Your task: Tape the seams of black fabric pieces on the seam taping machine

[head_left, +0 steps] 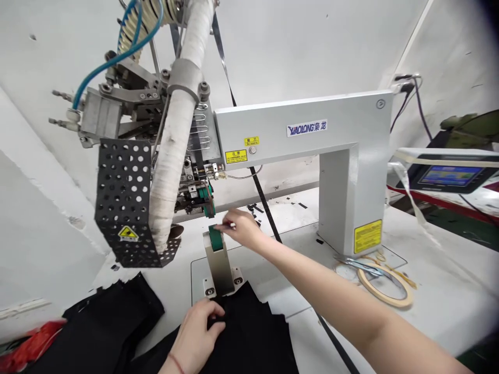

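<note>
My left hand (197, 332) is closed on the black fabric (249, 337) lying on the white table in front of the machine's metal post (219, 262). My right hand (242, 227) reaches across to the green roller (215, 235) on top of that post, fingers pinched around a small thin thing I cannot make out. A second green roller (206, 197) hangs just above, under the machine head. A black tape strip (265, 205) runs down from above, passing behind my right forearm.
A white XIAOLONG machine arm (304, 130) spans the table. A perforated black guard (125, 200) and wrapped white hose (175, 140) hang at left. Scissors (356, 264) and a tape ring (384, 285) lie at right; a touchscreen (448, 175) stands beyond. Red material (29, 345) sits bottom left.
</note>
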The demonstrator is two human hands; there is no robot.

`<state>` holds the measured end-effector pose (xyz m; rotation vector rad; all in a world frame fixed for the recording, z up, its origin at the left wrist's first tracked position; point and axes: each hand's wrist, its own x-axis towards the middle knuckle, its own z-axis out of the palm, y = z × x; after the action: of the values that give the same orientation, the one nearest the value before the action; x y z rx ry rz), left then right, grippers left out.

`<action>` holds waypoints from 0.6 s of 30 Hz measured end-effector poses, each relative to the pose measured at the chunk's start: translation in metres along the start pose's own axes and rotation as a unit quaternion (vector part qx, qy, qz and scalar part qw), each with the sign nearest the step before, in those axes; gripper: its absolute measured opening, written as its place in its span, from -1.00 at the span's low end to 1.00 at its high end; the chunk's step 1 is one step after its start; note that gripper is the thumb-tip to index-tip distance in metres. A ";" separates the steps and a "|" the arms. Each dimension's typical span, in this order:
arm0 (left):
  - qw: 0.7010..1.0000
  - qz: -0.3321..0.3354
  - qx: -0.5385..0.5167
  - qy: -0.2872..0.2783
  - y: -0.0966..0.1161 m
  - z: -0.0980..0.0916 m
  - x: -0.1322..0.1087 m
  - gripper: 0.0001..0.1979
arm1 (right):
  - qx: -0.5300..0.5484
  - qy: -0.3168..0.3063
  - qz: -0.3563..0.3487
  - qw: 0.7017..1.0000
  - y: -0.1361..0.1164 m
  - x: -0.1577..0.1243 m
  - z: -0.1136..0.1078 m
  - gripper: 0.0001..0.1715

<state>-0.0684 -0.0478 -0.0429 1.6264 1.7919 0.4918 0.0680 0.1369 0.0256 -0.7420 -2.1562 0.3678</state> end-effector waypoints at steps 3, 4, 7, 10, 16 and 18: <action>0.997 0.076 -0.018 -0.012 0.011 -0.008 -0.011 -0.82 | 0.173 -0.123 -0.044 0.976 -0.017 -0.055 -0.010 -0.77; 0.994 0.104 -0.023 -0.028 0.015 -0.011 -0.014 -0.79 | 0.230 -0.208 -0.046 0.950 -0.021 -0.072 -0.014 -0.78; 0.981 0.173 -0.017 -0.085 0.021 -0.018 -0.020 -0.68 | 0.321 -0.368 0.054 0.871 -0.024 -0.112 -0.025 -0.48; 0.990 0.118 0.023 -0.071 0.018 -0.027 -0.020 -0.63 | 0.310 -0.393 0.186 0.846 -0.012 -0.128 -0.034 -0.68; 1.000 -0.001 0.006 0.019 -0.001 -0.061 -0.013 -0.68 | 0.319 -0.217 0.303 0.871 -0.006 -0.121 -0.048 -0.67; 0.997 0.007 -0.071 0.041 -0.004 -0.072 -0.010 -0.64 | 0.328 -0.148 0.318 0.877 -0.015 -0.114 -0.047 -0.62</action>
<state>-0.1208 -0.0475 0.0074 1.5417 1.7639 0.6851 0.1559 0.0551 -0.0059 -1.0062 -1.7913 1.5560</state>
